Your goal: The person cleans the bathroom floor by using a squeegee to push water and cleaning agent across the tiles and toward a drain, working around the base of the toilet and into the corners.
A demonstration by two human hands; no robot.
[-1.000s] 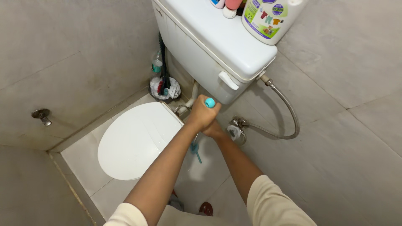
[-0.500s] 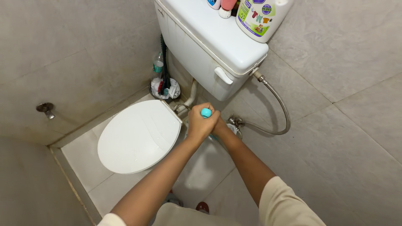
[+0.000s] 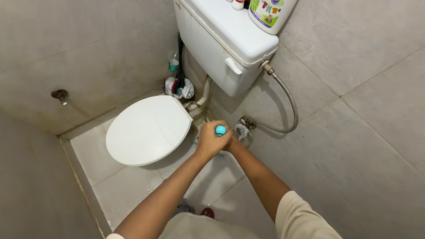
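Closed white toilet lid (image 3: 148, 129) over the bowl, near the left wall. White cistern (image 3: 223, 48) on the back wall, flush lever (image 3: 233, 65) on its front. Detergent bottle (image 3: 268, 10) at the right end of the cistern top, smaller items beside it cut off by the frame. Metal hose (image 3: 287, 102) looping from the cistern's right corner down to a wall valve (image 3: 243, 126). Brush holder (image 3: 179, 86) in the floor's back corner. Tap stub (image 3: 59, 95) on the left wall. Grey tiled floor (image 3: 119, 190), wet in spots.
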